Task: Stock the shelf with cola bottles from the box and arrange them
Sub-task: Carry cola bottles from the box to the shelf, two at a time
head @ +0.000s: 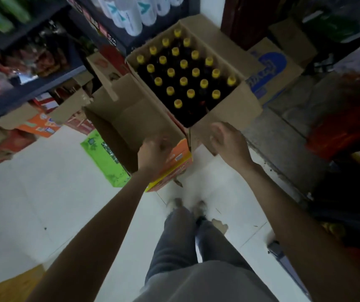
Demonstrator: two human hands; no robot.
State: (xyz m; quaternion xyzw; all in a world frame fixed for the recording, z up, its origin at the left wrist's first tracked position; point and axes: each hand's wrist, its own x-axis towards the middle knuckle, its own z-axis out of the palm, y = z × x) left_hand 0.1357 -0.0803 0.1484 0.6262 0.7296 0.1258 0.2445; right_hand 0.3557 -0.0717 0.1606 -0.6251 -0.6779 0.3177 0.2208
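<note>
Open cardboard box [235, 114] at frame centre, packed with dark cola bottles [183, 81], yellow caps up. Left hand [153, 156] at its near-left flap, fingers curled; grip indeterminate from blur. Right hand [227, 138] loosely open against the near-right flap. Shelf [29, 88] upper left; green carton [105, 158] on the floor beside the box.

**Twenty-two bottles in one box**

One open cardboard box [235, 110] holds twenty-two yellow-capped cola bottles [183, 81]. One green carton [105, 158] lies to its left, and one blue-printed carton [270, 68] stands to the far right. Two hands show: left hand [153, 155], right hand [224, 138].
</note>
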